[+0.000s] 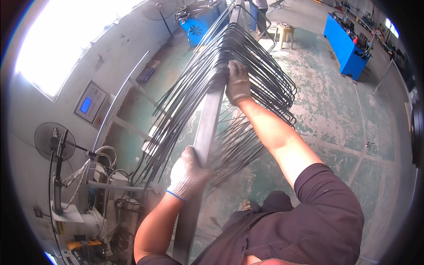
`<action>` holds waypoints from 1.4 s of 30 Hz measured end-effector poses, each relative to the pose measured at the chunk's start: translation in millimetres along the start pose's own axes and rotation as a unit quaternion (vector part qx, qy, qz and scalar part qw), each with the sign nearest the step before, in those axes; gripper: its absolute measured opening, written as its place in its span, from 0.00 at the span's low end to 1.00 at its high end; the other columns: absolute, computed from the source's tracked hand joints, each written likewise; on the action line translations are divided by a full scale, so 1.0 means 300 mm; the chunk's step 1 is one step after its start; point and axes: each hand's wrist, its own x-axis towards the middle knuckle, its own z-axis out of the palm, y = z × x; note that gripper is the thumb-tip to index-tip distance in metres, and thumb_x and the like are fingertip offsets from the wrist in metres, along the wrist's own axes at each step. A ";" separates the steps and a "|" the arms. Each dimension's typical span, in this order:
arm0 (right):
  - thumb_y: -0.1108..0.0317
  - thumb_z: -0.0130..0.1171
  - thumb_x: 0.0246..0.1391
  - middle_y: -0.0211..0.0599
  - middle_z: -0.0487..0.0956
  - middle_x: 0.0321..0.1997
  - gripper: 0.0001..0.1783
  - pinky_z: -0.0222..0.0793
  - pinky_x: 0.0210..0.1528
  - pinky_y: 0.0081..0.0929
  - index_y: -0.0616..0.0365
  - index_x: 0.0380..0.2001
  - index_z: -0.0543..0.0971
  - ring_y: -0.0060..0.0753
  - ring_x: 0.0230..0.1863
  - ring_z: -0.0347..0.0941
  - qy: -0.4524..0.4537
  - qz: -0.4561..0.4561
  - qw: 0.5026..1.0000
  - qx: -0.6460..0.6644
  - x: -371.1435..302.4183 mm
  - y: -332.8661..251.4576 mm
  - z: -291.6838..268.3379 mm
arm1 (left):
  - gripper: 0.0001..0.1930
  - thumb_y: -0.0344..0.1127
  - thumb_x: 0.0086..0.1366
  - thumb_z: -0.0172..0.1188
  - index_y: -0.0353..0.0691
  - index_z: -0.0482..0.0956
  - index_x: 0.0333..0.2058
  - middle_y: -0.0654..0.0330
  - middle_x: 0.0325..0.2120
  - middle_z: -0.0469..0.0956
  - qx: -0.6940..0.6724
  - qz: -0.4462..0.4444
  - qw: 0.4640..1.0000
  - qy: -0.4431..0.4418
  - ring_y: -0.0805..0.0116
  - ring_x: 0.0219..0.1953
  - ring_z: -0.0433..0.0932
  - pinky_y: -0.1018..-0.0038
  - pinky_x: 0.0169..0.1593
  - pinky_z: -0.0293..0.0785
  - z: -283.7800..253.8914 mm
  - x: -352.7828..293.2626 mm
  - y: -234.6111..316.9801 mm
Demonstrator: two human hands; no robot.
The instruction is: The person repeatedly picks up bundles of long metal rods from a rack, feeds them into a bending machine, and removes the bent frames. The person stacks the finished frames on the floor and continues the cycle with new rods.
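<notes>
A fan (pixel 54 140) stood left. My left hand (pixel 189 173) curved over the near beam (pixel 209 123); farther along, bent rods (pixel 187 95) straddled it, my half-bent right hand (pixel 239 82) against them. A blue desk (pixel 342 47) stood far right. Palms hidden, I couldn't tell whether either hand gripped.

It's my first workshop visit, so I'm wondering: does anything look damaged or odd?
The floor right of the bent rods looks worn: it is patchy green, with large pale areas showing.

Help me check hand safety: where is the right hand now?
In the head view, the right hand is above centre, at the right side of the dark rods draped over the grey metal beam.
</notes>
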 end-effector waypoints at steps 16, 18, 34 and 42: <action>0.74 0.59 0.54 0.54 0.65 0.75 0.42 0.44 0.83 0.57 0.57 0.73 0.63 0.59 0.79 0.56 0.039 0.014 0.998 0.043 0.802 0.868 0.696 | 0.39 0.42 0.46 0.74 0.30 0.70 0.55 0.36 0.38 0.82 0.016 -0.050 0.998 -0.016 0.37 0.44 0.84 0.51 0.50 0.80 0.011 1.035 0.418; 0.73 0.59 0.54 0.53 0.63 0.76 0.42 0.42 0.83 0.57 0.57 0.74 0.62 0.57 0.80 0.55 0.017 0.028 0.999 0.038 0.902 0.989 0.766 | 0.37 0.42 0.46 0.74 0.30 0.70 0.52 0.36 0.38 0.82 0.013 -0.045 0.999 -0.025 0.37 0.43 0.84 0.51 0.49 0.80 0.014 1.217 0.491; 0.84 0.58 0.49 0.54 0.64 0.77 0.49 0.53 0.80 0.50 0.51 0.76 0.59 0.64 0.78 0.57 0.022 0.046 0.998 0.023 1.566 1.734 1.306 | 0.32 0.44 0.46 0.74 0.29 0.70 0.43 0.34 0.34 0.80 -0.070 0.034 0.997 -0.027 0.34 0.41 0.82 0.50 0.47 0.78 0.046 2.283 0.847; 0.79 0.57 0.49 0.48 0.64 0.78 0.48 0.48 0.82 0.51 0.48 0.76 0.60 0.55 0.80 0.56 0.018 0.040 0.997 0.061 1.805 2.038 1.515 | 0.32 0.42 0.45 0.75 0.30 0.69 0.42 0.40 0.30 0.79 -0.033 -0.040 0.997 -0.058 0.38 0.35 0.82 0.52 0.43 0.79 0.042 2.510 0.968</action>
